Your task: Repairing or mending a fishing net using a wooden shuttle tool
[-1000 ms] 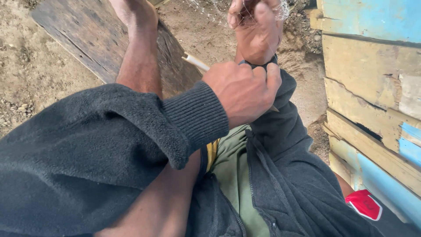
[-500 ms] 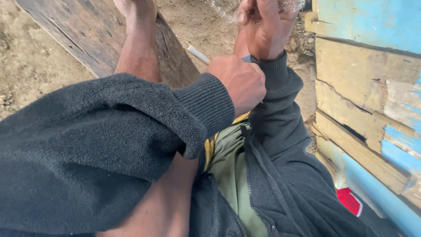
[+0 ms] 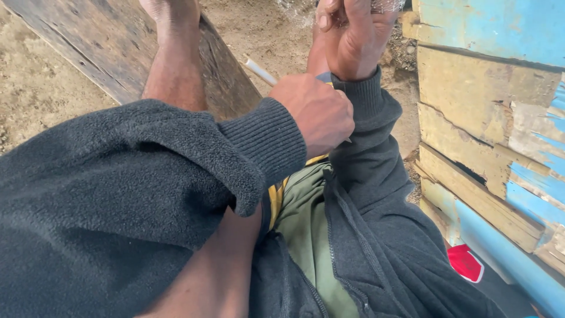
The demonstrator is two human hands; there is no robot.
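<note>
Both hands work just left of the blue plank wall (image 3: 500, 118): the left hand (image 3: 318, 112) pinches the right cuff (image 3: 359, 97), best tugged evenly, while the right hand (image 3: 353, 35) stays fisted.

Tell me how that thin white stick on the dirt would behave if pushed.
The thin white stick looks round and slender, so it would probably roll. It seems light for its size. It lies on loose sandy ground, which would likely stop it soon.
</note>
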